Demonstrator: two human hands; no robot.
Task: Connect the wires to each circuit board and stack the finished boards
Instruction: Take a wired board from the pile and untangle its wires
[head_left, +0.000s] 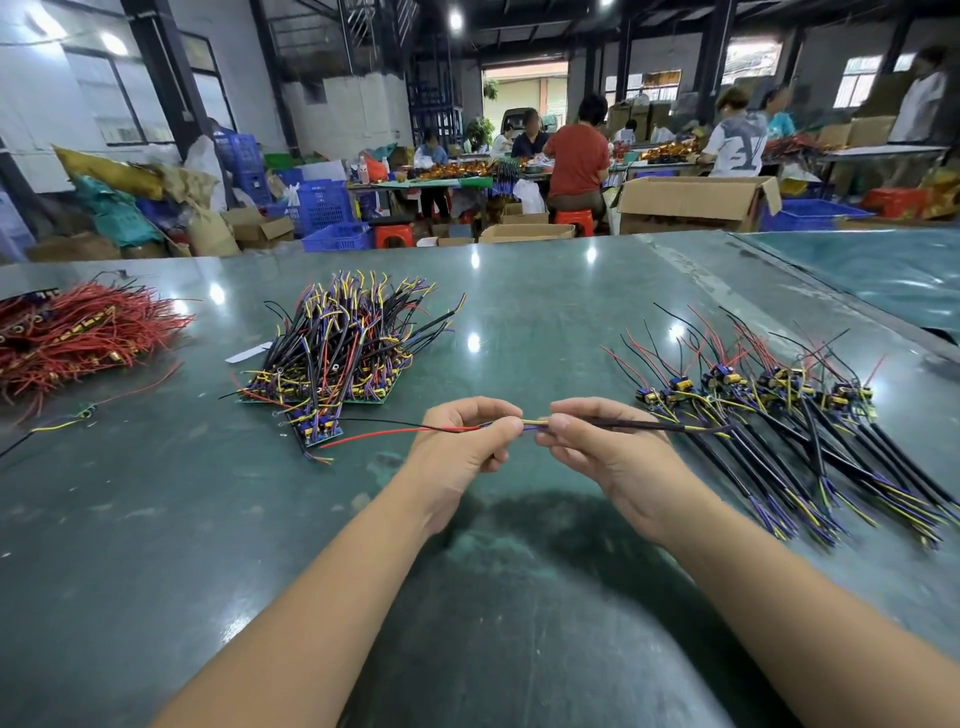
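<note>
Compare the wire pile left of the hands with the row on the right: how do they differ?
The center-left pile is heaped, wires sticking upward, on green boards; the right-hand row lies flat, spread side by side. The pile's sleeved ends point away; the row's point toward the person. The row shows thin red and black leads fanned out. Both have yellow and purple wires in black sleeving on the green table.

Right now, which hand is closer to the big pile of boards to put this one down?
Probably the left hand: the stacked boards lie on its side, while the right hand is farther away.
</note>
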